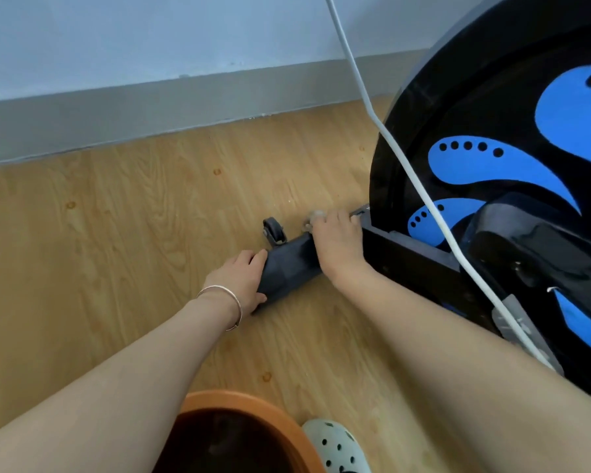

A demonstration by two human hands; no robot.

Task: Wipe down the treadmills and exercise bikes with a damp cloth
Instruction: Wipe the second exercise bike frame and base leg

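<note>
Left hand (239, 281) wraps end of bar (290, 264), fingers over top, thumb beneath, likely steadying bike (492, 131) against push of wiping. Right hand (338, 240) farther along bar, fingers curled over far edge onto pale wad, probably cloth (316, 215) (mostly hidden, so not certain). Wheel (273, 230) just beyond left fingertips. Bucket (236, 401) behind both wrists, presumably kept near for rinsing. Step in hand, as judged: wiping low base bar.
</note>
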